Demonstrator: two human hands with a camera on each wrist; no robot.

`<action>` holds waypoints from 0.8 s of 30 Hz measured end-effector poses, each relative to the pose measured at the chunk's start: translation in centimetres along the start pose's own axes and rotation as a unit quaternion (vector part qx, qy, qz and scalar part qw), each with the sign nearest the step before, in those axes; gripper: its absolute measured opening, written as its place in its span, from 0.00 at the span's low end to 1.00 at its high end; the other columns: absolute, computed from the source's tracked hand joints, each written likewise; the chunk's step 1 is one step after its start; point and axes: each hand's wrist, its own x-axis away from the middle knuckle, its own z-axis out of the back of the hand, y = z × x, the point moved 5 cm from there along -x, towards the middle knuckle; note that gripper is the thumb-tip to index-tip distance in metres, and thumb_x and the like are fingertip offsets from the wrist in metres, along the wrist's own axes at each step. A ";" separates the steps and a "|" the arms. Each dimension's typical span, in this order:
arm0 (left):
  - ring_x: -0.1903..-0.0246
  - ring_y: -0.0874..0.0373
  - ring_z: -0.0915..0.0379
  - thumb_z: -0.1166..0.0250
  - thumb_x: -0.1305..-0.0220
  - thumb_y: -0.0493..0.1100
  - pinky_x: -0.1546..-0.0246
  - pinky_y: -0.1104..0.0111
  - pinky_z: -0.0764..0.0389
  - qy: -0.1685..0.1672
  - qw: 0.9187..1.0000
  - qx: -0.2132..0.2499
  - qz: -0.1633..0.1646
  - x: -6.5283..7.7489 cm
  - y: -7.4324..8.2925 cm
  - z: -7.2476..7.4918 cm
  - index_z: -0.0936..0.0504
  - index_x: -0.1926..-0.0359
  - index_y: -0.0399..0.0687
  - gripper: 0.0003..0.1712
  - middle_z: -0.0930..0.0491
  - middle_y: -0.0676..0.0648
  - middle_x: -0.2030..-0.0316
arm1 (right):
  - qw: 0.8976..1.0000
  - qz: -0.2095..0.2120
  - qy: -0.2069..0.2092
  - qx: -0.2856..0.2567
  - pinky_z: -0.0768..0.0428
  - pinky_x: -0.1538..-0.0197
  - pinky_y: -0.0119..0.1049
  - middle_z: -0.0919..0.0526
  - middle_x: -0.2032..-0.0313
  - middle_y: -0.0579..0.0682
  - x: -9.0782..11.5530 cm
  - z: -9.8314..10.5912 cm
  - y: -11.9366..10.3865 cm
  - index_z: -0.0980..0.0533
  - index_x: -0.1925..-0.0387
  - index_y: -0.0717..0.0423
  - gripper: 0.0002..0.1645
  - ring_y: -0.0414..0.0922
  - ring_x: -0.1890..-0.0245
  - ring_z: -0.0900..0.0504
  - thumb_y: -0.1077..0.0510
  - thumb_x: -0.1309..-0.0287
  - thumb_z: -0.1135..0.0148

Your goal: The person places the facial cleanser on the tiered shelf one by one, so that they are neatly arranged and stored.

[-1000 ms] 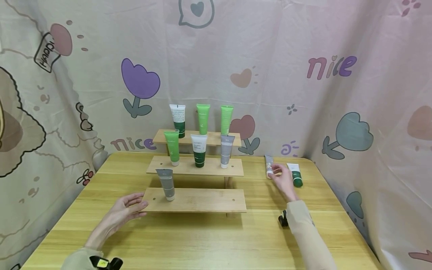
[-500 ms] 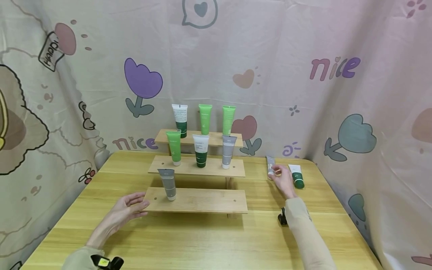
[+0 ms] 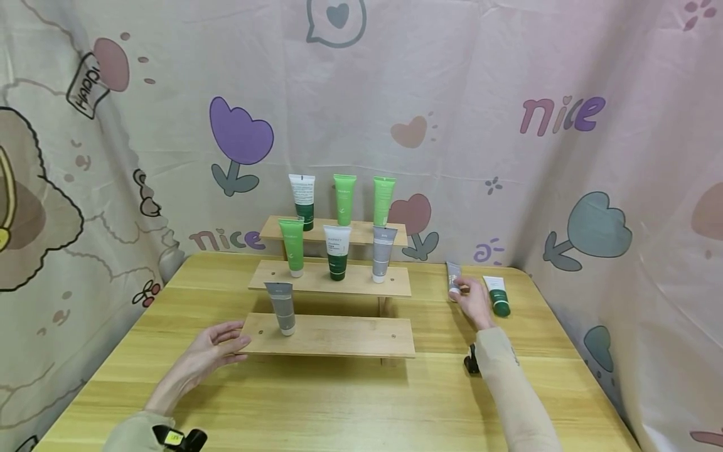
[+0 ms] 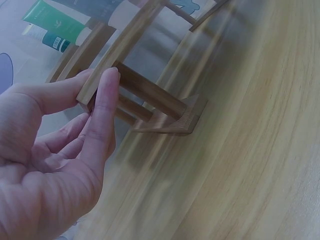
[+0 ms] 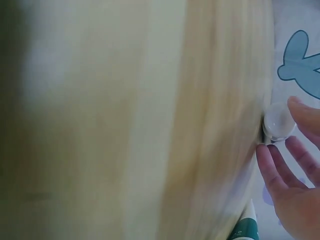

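Note:
My left hand (image 3: 204, 353) holds the left end of the lowest shelf of a wooden three-tier display stand (image 3: 350, 336). In the left wrist view, thumb and fingers pinch the shelf's corner (image 4: 102, 70). Over on the right, my right hand (image 3: 476, 302) has its thumb and fingers around the capped end of a grey squeeze tube (image 3: 454, 272) lying on the table. The right wrist view shows the tube's pale round cap (image 5: 279, 121) between thumb and fingertips. Beside that hand lies a white and dark green tube (image 3: 497, 296).
A grey tube (image 3: 282, 309) stands on the lowest shelf. The middle shelf bears a green tube (image 3: 292, 246), a white-green tube (image 3: 337, 252) and a grey tube (image 3: 382, 253). Three more tubes stand on top. A printed curtain (image 3: 469, 75) hangs behind the table (image 3: 339, 408).
The head view has shifted slightly, so the scene sits a little further right. Both hands keep their places at the stand and at the grey tube.

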 end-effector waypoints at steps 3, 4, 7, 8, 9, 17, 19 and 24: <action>0.53 0.66 0.22 0.38 0.28 0.39 0.46 0.66 0.11 -0.003 1.000 -0.003 -0.005 0.0 0.0 0.0 0.58 0.25 0.21 0.47 0.40 0.33 0.37 | 1.000 -0.001 0.001 0.012 0.15 0.41 0.56 0.23 0.40 0.69 0.0 0.0 0.0 0.21 0.45 0.66 0.22 0.64 0.46 0.17 0.65 0.42 0.32; 0.53 0.67 0.22 0.39 0.28 0.39 0.46 0.66 0.11 -0.004 1.000 -0.004 -0.006 0.0 0.0 0.0 0.58 0.25 0.21 0.47 0.40 0.32 0.37 | 1.000 -0.001 0.002 0.016 0.15 0.41 0.56 0.23 0.40 0.70 0.0 0.1 0.0 0.21 0.45 0.66 0.22 0.64 0.46 0.17 0.65 0.42 0.32; 0.53 0.67 0.23 0.39 0.27 0.39 0.46 0.66 0.11 -0.007 1.000 -0.004 -0.008 -0.1 0.0 0.0 0.59 0.25 0.21 0.46 0.40 0.32 0.37 | 1.000 -0.007 0.000 0.024 0.14 0.44 0.54 0.23 0.39 0.70 0.0 0.1 0.1 0.21 0.44 0.66 0.23 0.64 0.47 0.17 0.65 0.42 0.35; 0.53 0.67 0.22 0.39 0.27 0.39 0.46 0.66 0.11 -0.008 1.000 -0.003 -0.007 -0.1 0.0 0.0 0.59 0.25 0.21 0.46 0.40 0.33 0.38 | 1.000 -0.011 -0.003 0.023 0.13 0.46 0.53 0.23 0.39 0.70 0.0 0.1 0.1 0.21 0.43 0.66 0.24 0.64 0.47 0.17 0.66 0.42 0.35; 0.53 0.66 0.22 0.39 0.27 0.39 0.46 0.66 0.11 -0.007 1.000 0.000 -0.007 -0.1 0.0 0.0 0.59 0.25 0.21 0.46 0.39 0.34 0.38 | 1.000 -0.016 -0.006 0.026 0.12 0.48 0.50 0.23 0.40 0.70 0.0 0.2 0.1 0.22 0.42 0.65 0.24 0.63 0.48 0.17 0.65 0.42 0.36; 0.54 0.67 0.22 0.39 0.27 0.39 0.46 0.67 0.11 -0.004 1.000 0.001 -0.002 -0.1 0.1 0.0 0.58 0.25 0.21 0.46 0.35 0.39 0.42 | 0.999 -0.037 -0.027 0.028 0.13 0.55 0.43 0.20 0.44 0.71 0.3 0.4 0.5 0.23 0.40 0.65 0.27 0.62 0.48 0.16 0.64 0.43 0.40; 0.54 0.67 0.22 0.39 0.27 0.38 0.46 0.67 0.11 -0.003 1.000 -0.001 -0.002 0.0 0.0 0.0 0.58 0.25 0.21 0.46 0.35 0.39 0.42 | 0.999 -0.037 -0.029 0.022 0.14 0.55 0.42 0.19 0.46 0.72 0.4 0.4 0.6 0.22 0.41 0.66 0.27 0.62 0.49 0.16 0.65 0.43 0.41; 0.53 0.66 0.21 0.39 0.27 0.38 0.46 0.67 0.11 -0.001 1.000 -0.005 -0.002 0.0 0.0 0.0 0.57 0.25 0.21 0.45 0.34 0.38 0.41 | 0.999 -0.028 -0.028 0.028 0.17 0.59 0.36 0.18 0.47 0.70 0.9 0.8 0.6 0.21 0.44 0.66 0.25 0.60 0.52 0.15 0.66 0.45 0.40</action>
